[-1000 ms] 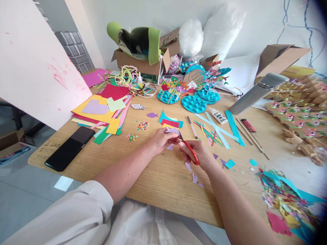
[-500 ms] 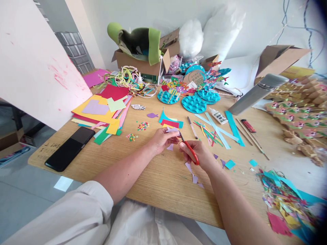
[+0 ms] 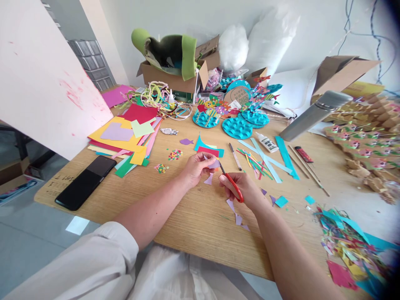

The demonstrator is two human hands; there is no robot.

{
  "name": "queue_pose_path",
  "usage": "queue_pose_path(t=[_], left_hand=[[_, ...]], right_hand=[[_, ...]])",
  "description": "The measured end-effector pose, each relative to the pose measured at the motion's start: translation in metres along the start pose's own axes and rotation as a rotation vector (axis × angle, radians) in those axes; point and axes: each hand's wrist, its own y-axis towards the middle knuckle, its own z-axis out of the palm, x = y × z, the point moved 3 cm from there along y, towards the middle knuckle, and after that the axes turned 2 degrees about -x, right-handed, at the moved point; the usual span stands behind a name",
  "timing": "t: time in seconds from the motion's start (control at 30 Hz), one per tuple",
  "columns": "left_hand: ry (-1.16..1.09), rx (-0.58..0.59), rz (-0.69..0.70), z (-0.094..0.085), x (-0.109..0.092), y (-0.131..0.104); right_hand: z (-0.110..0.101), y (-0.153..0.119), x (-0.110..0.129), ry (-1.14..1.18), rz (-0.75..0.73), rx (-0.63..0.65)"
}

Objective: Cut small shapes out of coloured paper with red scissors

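Near the middle of the wooden table, my left hand [image 3: 197, 167] pinches a small piece of light purple paper [image 3: 213, 163]. My right hand [image 3: 240, 187] is closed round the handles of red scissors [image 3: 235, 188], whose dark blades point up and left towards the paper's right edge. Whether the blades touch the paper is too small to tell. Light purple scraps [image 3: 238, 219] lie below the scissors. Beyond my hands are a purple paper fish [image 3: 186, 141], a patterned fish [image 3: 169, 131] and a red paper piece [image 3: 208, 151].
A black phone [image 3: 86, 182] lies at the left, near stacked coloured paper [image 3: 125, 112]. To the right are a pen [image 3: 235, 156], a glue bottle [image 3: 267, 142], a grey flask [image 3: 315, 114] and a heap of scraps [image 3: 353, 250]. Blue discs [image 3: 237, 127] stand at the back.
My left hand has turned the purple paper, and more of its face shows beside the scissors. My right hand and the scissors have hardly moved.
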Motion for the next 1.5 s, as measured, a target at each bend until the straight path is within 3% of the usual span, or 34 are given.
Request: queue_pose_path(t=[0.67,0.9,1.5], left_hand=[[0.052,0.036,-0.03,0.0006,0.001,-0.0009],[0.15,0.082,0.003,0.0051,-0.0023,-0.0049],[0.245,0.046,-0.016,0.0049,-0.0022,-0.0065]], right_hand=[[-0.0024,0.0001,-0.003,0.054,-0.025,-0.021],[-0.0023,0.0002,-0.0038,0.092,-0.045,0.032],[0.0008,0.0009,-0.0069,0.175,-0.01,0.121]])
